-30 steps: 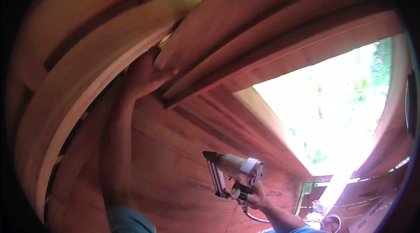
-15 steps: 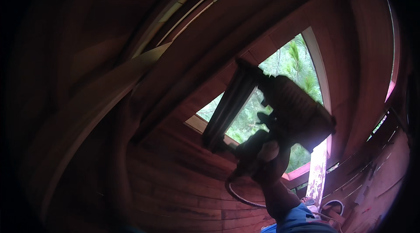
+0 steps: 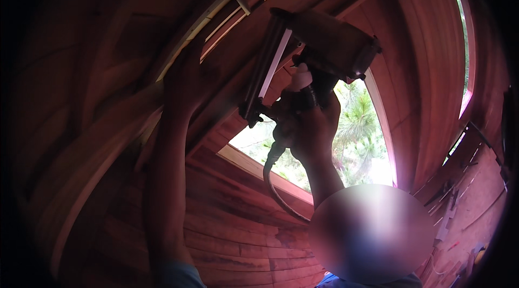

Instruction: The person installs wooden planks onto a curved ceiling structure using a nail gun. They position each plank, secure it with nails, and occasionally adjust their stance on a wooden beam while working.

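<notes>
So I'm standing in this all-wood space and the person's got a nail gun [image 3: 338,39] up high in the right grip [image 3: 309,112]. That grip's wrapped tight round the handle. The gun sits in front of the upper part of a window [image 3: 359,131], with its nose toward the upper left and the magazine [image 3: 266,66] slanting down on the left side. Too dark for me to say if the nose touches any wood.

A hose [image 3: 272,185] hangs off the bottom of the handle and curves down to the right, then gets lost behind a blurry patch that also hides the lower part of that arm.

Left arm's stretched up too, blue sleeve [image 3: 181,275] at the bottom. The left grip [image 3: 184,80] is way up by a curved beam [image 3: 116,139], close to some bright gaps between the boards. It's in shadow, so I can't tell if it's open or closed on something.

Green branches show through the window, and there's a plank wall [image 3: 243,245] below it.
</notes>
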{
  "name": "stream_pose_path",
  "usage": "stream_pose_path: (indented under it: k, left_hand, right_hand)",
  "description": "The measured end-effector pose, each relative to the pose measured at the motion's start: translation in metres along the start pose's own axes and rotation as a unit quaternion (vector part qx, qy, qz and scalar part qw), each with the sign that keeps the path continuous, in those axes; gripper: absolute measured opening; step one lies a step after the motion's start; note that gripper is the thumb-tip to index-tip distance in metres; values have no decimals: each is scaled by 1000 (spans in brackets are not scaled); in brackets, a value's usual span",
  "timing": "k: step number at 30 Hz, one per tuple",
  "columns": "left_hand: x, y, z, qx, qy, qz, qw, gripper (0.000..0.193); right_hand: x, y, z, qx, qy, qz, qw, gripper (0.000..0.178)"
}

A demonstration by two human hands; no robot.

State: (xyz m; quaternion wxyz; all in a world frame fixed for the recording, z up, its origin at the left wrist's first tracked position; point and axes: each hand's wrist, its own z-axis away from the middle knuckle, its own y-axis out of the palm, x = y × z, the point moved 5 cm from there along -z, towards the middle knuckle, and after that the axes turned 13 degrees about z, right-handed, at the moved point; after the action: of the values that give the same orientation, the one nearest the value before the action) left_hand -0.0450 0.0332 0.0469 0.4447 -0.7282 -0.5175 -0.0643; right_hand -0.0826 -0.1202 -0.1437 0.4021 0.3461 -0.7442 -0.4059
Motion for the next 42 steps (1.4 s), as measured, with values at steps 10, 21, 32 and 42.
stream_pose_path:
  k: [10,21,32,42]
  left_hand:
    - [6,19,-10,87,-58,-59,993,37]
    - [7,20,-9,107,-74,-53,990,33]
    - [12,22,-6,73,-17,2,997,23]
    - [3,16,-8,104,-36,18,994,22]
  right_hand:
    - [18,9,-12,-22,77,79,994,39]
    - [9,15,-15,10,-4,41,999,19]
    - [-7,24,-14,-16,29,-46,998,22]
    - [-13,31,-12,-23,34,-54,998,21]
